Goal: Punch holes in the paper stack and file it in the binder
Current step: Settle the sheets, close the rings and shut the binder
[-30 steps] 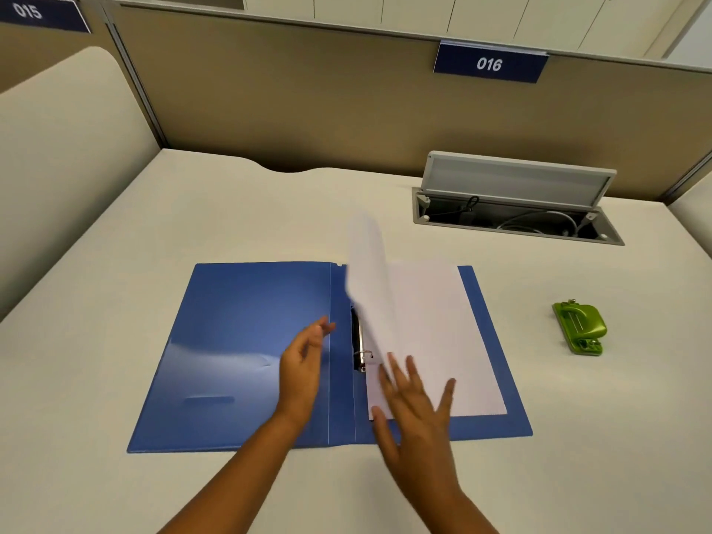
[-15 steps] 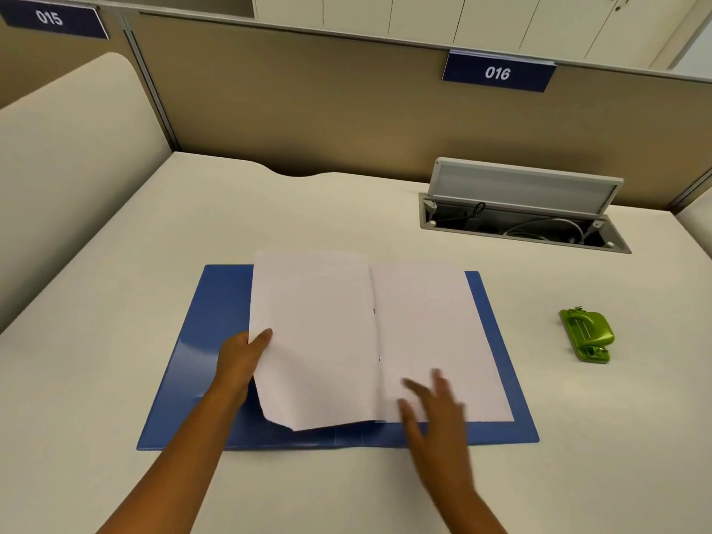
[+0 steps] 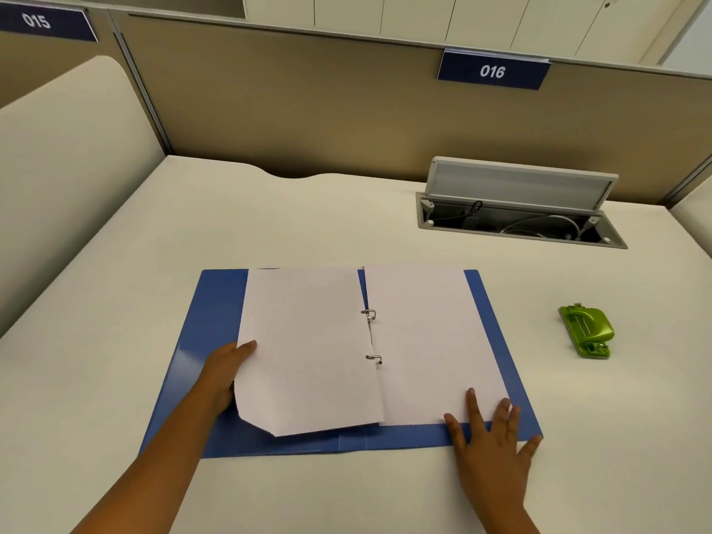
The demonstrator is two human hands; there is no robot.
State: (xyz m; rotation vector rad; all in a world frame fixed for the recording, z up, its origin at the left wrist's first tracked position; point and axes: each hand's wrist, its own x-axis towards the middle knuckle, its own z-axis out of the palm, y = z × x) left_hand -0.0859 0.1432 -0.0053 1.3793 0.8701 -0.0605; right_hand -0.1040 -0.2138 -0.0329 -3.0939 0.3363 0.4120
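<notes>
A blue binder (image 3: pixel 215 325) lies open flat on the desk. White paper sits on its two metal rings (image 3: pixel 370 337): a turned sheet (image 3: pixel 308 348) lies on the left half, its lower left corner folded, and the rest of the stack (image 3: pixel 427 341) on the right half. My left hand (image 3: pixel 223 373) grips the turned sheet's left edge, thumb on top. My right hand (image 3: pixel 491 437) lies flat with fingers spread on the lower right corner of the stack and binder. The green hole punch (image 3: pixel 585 331) stands on the desk to the right, apart from both hands.
An open cable hatch (image 3: pixel 520 225) with wires is sunk into the desk at the back right. Beige partition walls (image 3: pixel 308 121) close the desk at the back and left.
The top sheet swung from upright over the rings down onto the left half. My left hand moved left with its edge. My right hand slid to the stack's lower right corner.
</notes>
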